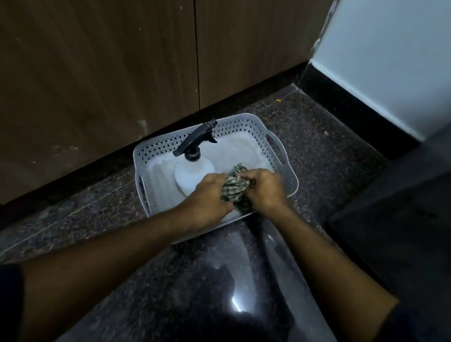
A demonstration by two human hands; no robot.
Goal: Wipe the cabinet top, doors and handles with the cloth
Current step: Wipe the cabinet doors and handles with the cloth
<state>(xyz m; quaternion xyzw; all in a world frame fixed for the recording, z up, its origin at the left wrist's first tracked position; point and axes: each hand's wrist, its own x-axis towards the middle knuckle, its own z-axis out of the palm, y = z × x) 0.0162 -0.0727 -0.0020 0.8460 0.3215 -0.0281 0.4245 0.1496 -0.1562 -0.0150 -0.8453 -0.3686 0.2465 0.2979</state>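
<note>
Both hands over the basket [283, 192] on the floor: left hand [208, 196] and right hand [264, 190] each clenched on the bunched checked cloth [233, 191] between them. Spray bottle [193, 166] lies inside, left of cloth. Cabinet doors [94, 59] behind.

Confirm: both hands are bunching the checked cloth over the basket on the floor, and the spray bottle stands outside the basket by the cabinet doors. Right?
Not quite. The head view shows the spray bottle inside the basket, at its left side next to the left hand, not outside it. The rest holds: left and right hand both grip the checked cloth over the basket, which sits on the floor before the cabinet doors.
</note>
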